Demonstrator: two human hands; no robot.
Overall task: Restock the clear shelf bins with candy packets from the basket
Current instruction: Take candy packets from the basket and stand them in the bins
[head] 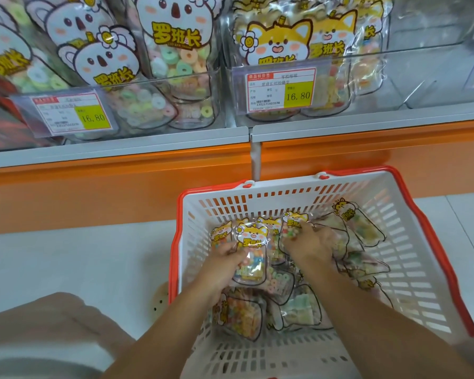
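inside the basket [411, 242] the left hand [227, 255] has its fingers curled round a packet [253, 242], the right hand [311, 242] pinches a second packet [294, 224]; many remain there, bins [435, 64] above only part-filled

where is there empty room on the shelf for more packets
The far-right bin, right of the dog bin, looks bare. The koala bin and dog bin are crowded with packets. The basket floor shows along its right wall.

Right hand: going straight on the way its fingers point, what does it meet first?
The right hand meets a fox-print candy packet right at its fingertips; past that, likely the basket at its far wall, though depth is unclear.
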